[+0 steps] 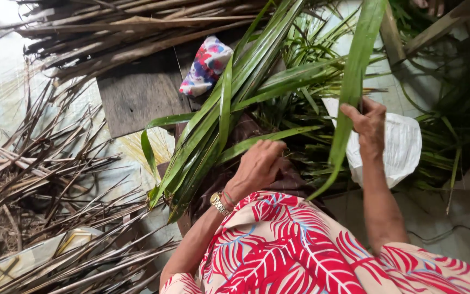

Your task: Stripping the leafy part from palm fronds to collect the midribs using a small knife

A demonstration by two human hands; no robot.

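The right hand (370, 126) is raised, fingers pinched on a long green strap-shaped leaf (353, 81) that runs near-upright, tip hanging toward the lap. The left hand (258, 166) rests knuckles-up, fingers curled into the bundle of green leaves (213, 125) slanting upward to the right.

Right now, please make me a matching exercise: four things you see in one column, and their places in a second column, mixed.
1. long green leaf
2. wristwatch
3. patterned cloth
4. dry brown strips

a. on the wooden board
b. held by the right hand
c. piled at the far left
d. beside the left hand, on that wrist

Pairs: 1-b, 2-d, 3-a, 4-c
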